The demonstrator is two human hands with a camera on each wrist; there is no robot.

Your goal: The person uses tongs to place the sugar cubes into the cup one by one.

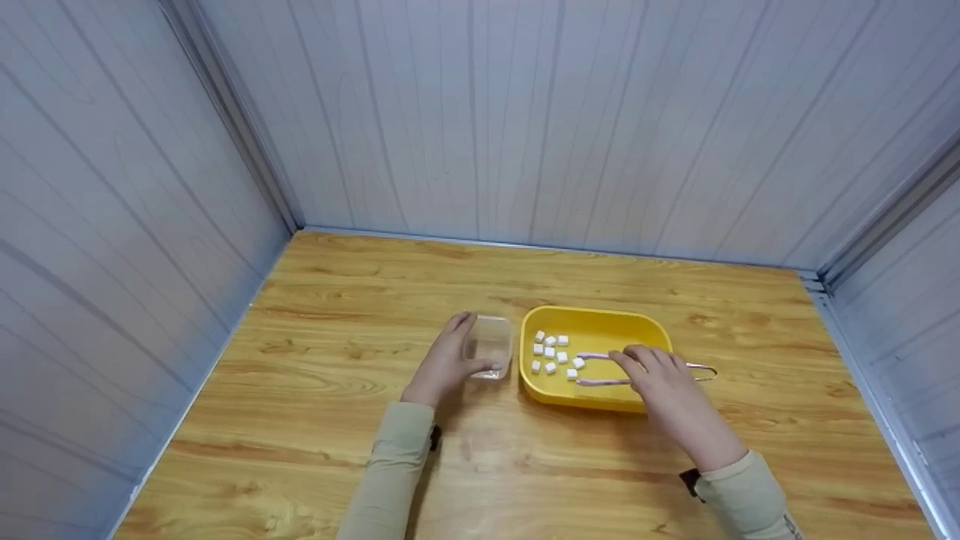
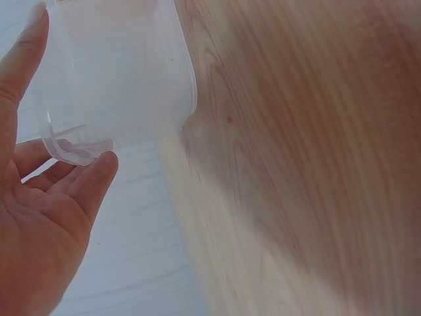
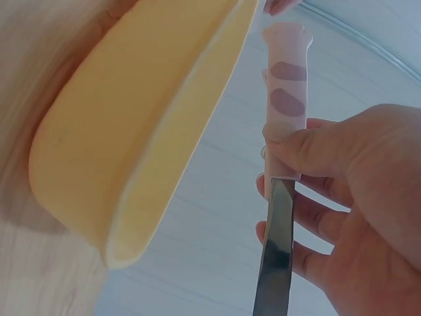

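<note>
My left hand [image 1: 444, 361] grips a clear plastic container [image 1: 491, 339] at its left side, thumb near the front and fingers behind. In the left wrist view the see-through container [image 2: 122, 72] shows nothing inside. My right hand [image 1: 670, 390] pinches a pair of metal tongs [image 1: 604, 382] with pink-and-white tips, held over a yellow basin [image 1: 592, 310]. Several small white cubes [image 1: 550, 352] lie in the basin's left half. The tongs' arms are spread, and two cubes are close to their tips; whether they touch cannot be told. Fingers and thumb hold the tongs [image 3: 279, 230] in the right wrist view.
The container stands just left of the basin, with a narrow gap between them. Both are on a wood-grain table [image 1: 360, 300]. Pale panelled walls [image 1: 480, 127] enclose the table at the back and both sides.
</note>
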